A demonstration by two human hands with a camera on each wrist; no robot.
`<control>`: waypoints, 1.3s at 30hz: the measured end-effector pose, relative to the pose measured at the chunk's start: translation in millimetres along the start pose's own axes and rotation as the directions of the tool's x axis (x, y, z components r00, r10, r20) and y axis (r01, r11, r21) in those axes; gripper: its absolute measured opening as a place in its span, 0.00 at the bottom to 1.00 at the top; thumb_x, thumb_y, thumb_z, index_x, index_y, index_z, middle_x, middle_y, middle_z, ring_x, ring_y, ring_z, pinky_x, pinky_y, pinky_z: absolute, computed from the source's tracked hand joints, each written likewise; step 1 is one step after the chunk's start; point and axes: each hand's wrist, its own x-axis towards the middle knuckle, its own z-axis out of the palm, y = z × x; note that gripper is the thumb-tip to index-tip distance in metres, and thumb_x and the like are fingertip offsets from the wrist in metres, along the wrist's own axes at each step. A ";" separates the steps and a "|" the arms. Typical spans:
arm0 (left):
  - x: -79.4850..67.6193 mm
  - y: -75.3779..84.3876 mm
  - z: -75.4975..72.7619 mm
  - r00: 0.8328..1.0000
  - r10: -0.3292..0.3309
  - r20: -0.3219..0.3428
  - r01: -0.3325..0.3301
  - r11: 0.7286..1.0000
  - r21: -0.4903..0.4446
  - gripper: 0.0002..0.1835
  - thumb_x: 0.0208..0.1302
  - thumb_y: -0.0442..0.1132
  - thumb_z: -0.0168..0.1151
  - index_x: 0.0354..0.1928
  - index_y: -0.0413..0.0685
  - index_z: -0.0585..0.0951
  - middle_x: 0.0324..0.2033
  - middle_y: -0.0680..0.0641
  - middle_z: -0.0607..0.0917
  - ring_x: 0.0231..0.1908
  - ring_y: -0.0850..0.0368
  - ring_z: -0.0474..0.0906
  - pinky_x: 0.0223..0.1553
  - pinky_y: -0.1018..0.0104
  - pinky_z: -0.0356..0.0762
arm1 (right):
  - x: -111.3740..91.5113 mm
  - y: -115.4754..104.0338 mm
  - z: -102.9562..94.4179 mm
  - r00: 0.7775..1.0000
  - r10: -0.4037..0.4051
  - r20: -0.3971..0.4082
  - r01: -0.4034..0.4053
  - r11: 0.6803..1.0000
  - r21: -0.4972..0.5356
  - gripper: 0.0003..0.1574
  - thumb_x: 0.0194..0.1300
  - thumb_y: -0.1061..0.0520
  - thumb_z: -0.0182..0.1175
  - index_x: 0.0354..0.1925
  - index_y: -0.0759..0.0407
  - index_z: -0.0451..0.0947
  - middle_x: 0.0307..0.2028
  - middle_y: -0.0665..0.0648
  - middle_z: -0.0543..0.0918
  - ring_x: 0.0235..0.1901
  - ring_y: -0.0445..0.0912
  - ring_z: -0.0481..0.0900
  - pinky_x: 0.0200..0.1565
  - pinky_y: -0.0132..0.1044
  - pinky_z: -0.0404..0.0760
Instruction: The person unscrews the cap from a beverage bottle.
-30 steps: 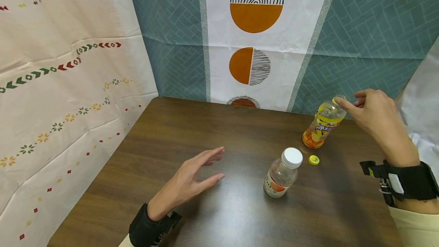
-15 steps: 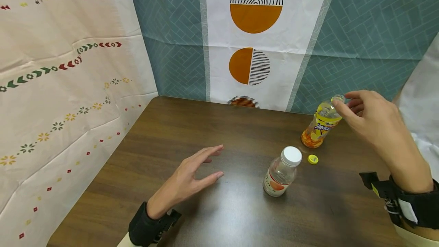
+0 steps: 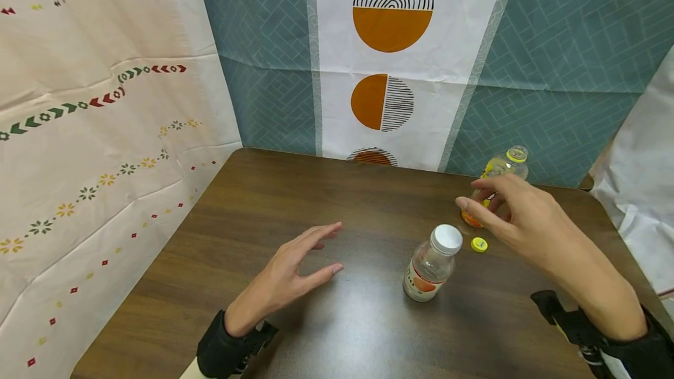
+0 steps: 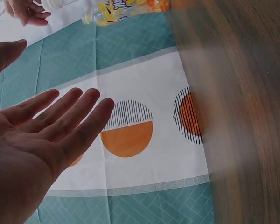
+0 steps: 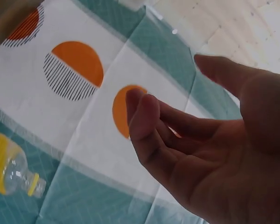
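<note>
My right hand [image 3: 521, 218] hangs over the right side of the table, thumb and fingers parted and loosely bent, with nothing between them. In the head view it hides much of a plastic drink bottle [image 3: 512, 164] with a yellow label. That bottle stands uncapped, its bare neck [image 5: 36, 185] showing in the right wrist view. A yellow bottle cap [image 3: 479, 244] lies on the tabletop below the hand. Closer to me stands a clear bottle [image 3: 429, 271] with a white lid and a fruit label. My left hand [image 3: 286, 271] hovers left of it, fingers extended, holding nothing.
The brown wooden table [image 3: 295, 192] ends at a teal and white patterned cloth [image 3: 342, 110] hung behind it. A cream cloth [image 3: 105, 192] hangs along the left, and white fabric [image 3: 642, 192] along the right edge.
My right hand has drawn away from the drink bottle's neck and come left and nearer, over the cap's side. The left hand and both bottles stay put.
</note>
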 end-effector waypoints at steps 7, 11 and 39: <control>2.7 17.8 -6.6 1.000 0.012 0.003 -0.012 1.000 -0.004 0.32 0.60 0.36 0.65 0.66 0.41 0.66 0.58 0.44 0.74 0.57 0.51 0.70 0.51 0.51 0.75 | -6.7 -7.5 13.1 0.990 -0.010 0.139 0.022 0.997 -0.078 0.44 0.56 0.33 0.62 0.55 0.67 0.72 0.43 0.61 0.76 0.37 0.53 0.75 0.35 0.51 0.76; 4.9 29.7 -10.6 1.000 0.006 0.005 -0.006 1.000 -0.020 0.31 0.59 0.33 0.65 0.64 0.37 0.67 0.57 0.41 0.75 0.56 0.48 0.70 0.50 0.49 0.75 | -8.9 -6.5 21.5 0.986 -0.061 0.158 0.075 0.994 -0.086 0.46 0.53 0.31 0.62 0.55 0.65 0.71 0.38 0.55 0.75 0.33 0.46 0.74 0.32 0.45 0.76; -2.0 -2.8 0.4 1.000 0.013 -0.004 -0.013 1.000 -0.013 0.33 0.61 0.44 0.64 0.68 0.55 0.64 0.60 0.55 0.72 0.57 0.57 0.70 0.52 0.56 0.75 | -6.3 -4.0 44.6 0.971 -0.181 0.153 0.173 0.983 0.065 0.20 0.49 0.54 0.72 0.37 0.60 0.74 0.31 0.50 0.79 0.27 0.38 0.76 0.25 0.37 0.80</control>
